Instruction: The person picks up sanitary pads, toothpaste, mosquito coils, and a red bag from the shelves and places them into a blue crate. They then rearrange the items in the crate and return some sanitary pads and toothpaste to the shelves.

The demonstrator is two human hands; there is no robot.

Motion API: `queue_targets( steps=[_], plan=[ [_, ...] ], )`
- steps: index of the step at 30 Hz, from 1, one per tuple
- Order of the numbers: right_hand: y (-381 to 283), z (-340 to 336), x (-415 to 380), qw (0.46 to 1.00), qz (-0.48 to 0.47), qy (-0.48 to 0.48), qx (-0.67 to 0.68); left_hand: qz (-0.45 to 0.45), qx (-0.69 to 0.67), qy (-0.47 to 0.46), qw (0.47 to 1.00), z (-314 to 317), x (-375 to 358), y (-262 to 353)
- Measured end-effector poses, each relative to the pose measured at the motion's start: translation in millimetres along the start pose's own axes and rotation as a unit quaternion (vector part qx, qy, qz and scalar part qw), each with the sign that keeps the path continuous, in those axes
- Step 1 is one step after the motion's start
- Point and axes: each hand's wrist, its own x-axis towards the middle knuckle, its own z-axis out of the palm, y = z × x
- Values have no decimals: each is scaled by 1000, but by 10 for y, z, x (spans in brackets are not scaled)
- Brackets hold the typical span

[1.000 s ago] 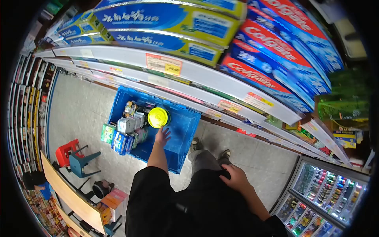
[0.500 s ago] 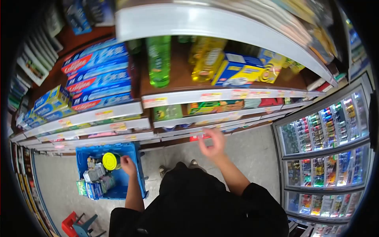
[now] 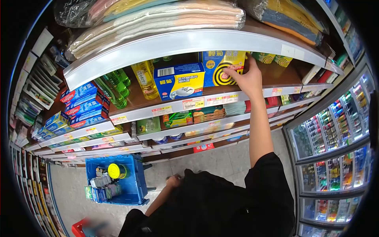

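Note:
My right hand (image 3: 249, 77) reaches up to the shelf and grips a yellow and blue mosquito coil box (image 3: 216, 67). The thumb presses on its printed spiral, while the other fingers go round its right edge and are partly hidden. Beside it on the left stands a blue and yellow box (image 3: 179, 81) with a white device pictured on it. My left hand (image 3: 173, 181) is low in front of my body, its fingers curled in, with no object showing in them. Further right on the same shelf are green boxes with yellow spirals (image 3: 283, 61).
A blue crate (image 3: 135, 177) on the floor holds a yellow-lidded tub (image 3: 117, 171) and several packets. Toothpaste boxes (image 3: 87, 106) and bottles (image 3: 145, 79) share the shelf. A white shelf edge (image 3: 189, 41) overhangs the boxes. Drinks fridges (image 3: 335, 122) stand right; a red stool (image 3: 79, 228) lower left.
My right hand has moved up and right onto the mosquito coil box and taken hold of it. My left hand has left the crate and come toward my body. The view has shifted.

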Motion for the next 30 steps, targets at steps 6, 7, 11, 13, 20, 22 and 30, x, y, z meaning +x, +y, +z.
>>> queue_targets(
  steps=[6, 7, 11, 13, 20, 22, 30],
  plan=[
    [75, -69, 51, 995, 56, -64, 60, 118, 108, 39, 986, 680, 409, -738],
    [133, -76, 48, 992, 57, -57, 92, 100, 100, 39, 989, 735, 379, -766],
    [181, -240, 19, 964, 57, -33, 257, 25, -13, 89, 996, 396, -246, -202],
    [180, -411, -88, 949, 44, -20, 312, 25, -13, 93, 995, 263, -370, -59],
    [337, -641, -1107, 892, 59, 26, 448, 188, -9, 112, 976, -374, -461, 229],
    [15, -644, -1513, 876, 77, -53, 473, 173, -22, 54, 983, -897, -692, 729],
    [-1258, 813, -2912, 649, 429, -319, 542, 400, -346, 87, 844, -1751, -1434, 1036]
  ],
)
